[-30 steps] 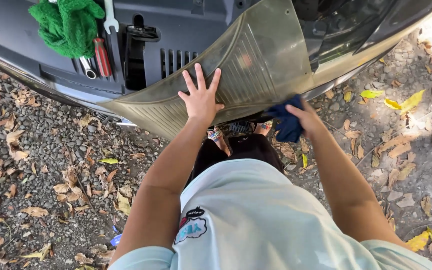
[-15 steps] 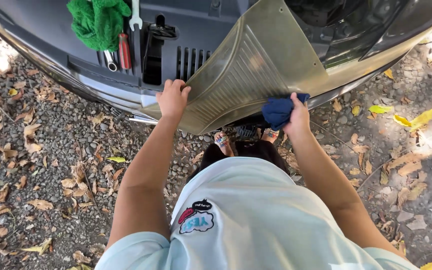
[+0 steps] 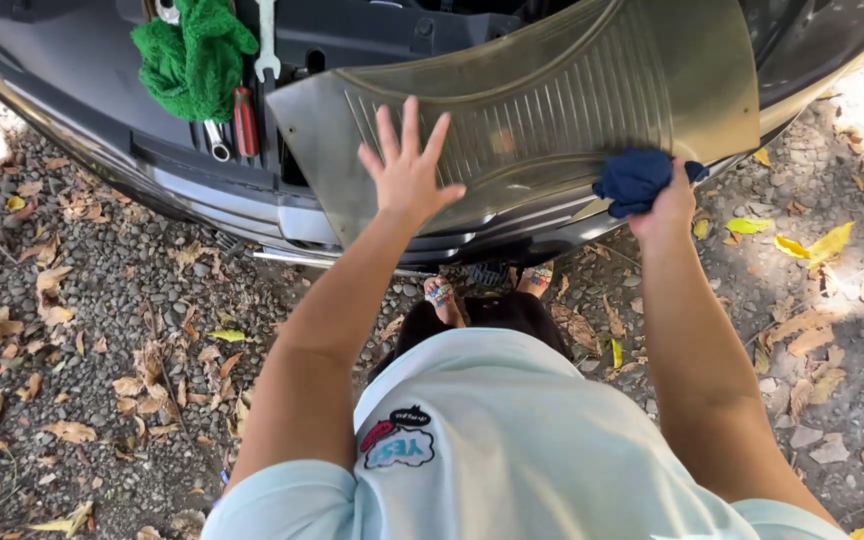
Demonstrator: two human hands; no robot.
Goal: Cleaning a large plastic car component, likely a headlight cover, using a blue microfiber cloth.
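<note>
1. Nearest the camera is the person's pale blue shirt (image 3: 512, 440). Below it, sandalled feet (image 3: 442, 293) stand on grey gravel ground (image 3: 102, 330) strewn with dry leaves.
2. The left hand (image 3: 407, 170) reaches forward with its grip spread wide. The palm faces the ribbed, grey-brown rubber car mat (image 3: 572, 100) near its lower left part. It looks to be flat against the mat, though contact is hard to confirm.
3. The right hand (image 3: 667, 205) has its grip bunched around a dark blue cloth (image 3: 637, 180), which touches the mat's lower right edge.
4. The mat lies tilted across the open front of a dark grey car body (image 3: 202, 195), with its lower edge overhanging the bumper towards the person.
5. Judged from this, the work in hand is wiping the mat, with one hand steadying it and the other holding the cloth. A stroke across the ribs would need firm pressure from the left palm so the mat does not slide off the sloped edge.
6. Farther left, on the car's ledge, sit a crumpled green knitted cloth (image 3: 192, 55), a red-handled screwdriver (image 3: 244, 120) and a silver wrench (image 3: 267, 40). They are well apart from the cloth hand but near the mat's left corner.
7. The mat's middle and upper right are open for sweeping. The left corner is crowded by the tools.
</note>
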